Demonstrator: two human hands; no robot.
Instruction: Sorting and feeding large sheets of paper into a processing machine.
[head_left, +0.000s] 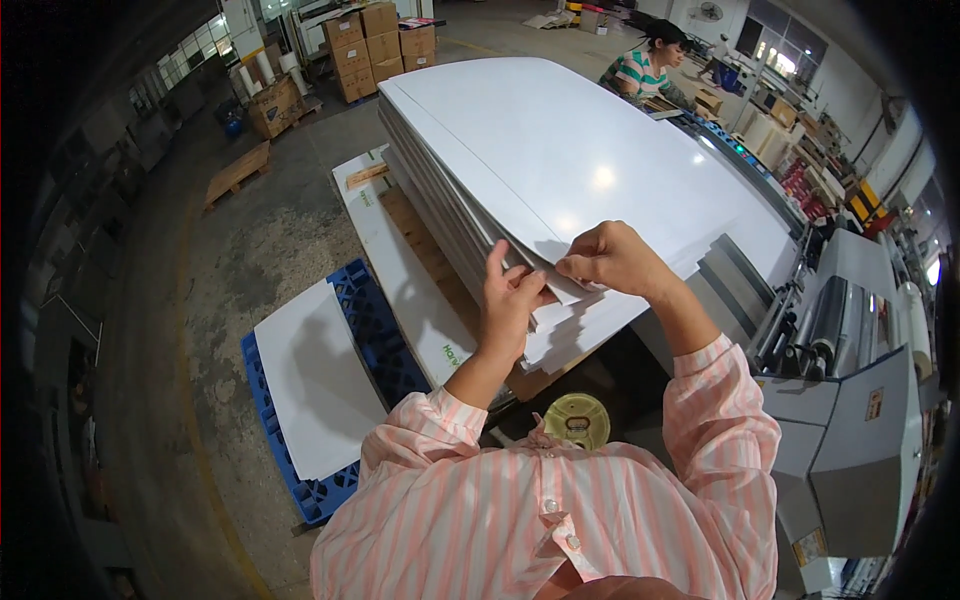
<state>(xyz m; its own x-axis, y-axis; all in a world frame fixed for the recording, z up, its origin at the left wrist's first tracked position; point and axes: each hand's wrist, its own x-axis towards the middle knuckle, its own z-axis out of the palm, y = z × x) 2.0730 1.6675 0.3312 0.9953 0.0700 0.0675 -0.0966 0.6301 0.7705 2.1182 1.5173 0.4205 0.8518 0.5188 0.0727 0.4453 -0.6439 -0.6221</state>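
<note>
A tall stack of large white paper sheets (500, 140) lies in front of me, its near corner lifted and fanned into several layers. My right hand (615, 262) is closed on that corner, thumb and fingers pinching the top sheets. At the stack's left edge, just beside the corner, is my left hand (510, 300). Its index finger points up and its thumb is spread toward the sheets; the other fingertips are partly hidden by the paper edges. Below the lifted corner, lower sheets jut out in uneven steps.
A blue plastic pallet (355, 300) with white sheets on it stands on the floor at left. A grey roller machine (850, 410) flanks my right side. A person (650, 70) works beyond the stack. Cardboard boxes (365, 45) and a wooden pallet (238, 173) are farther back.
</note>
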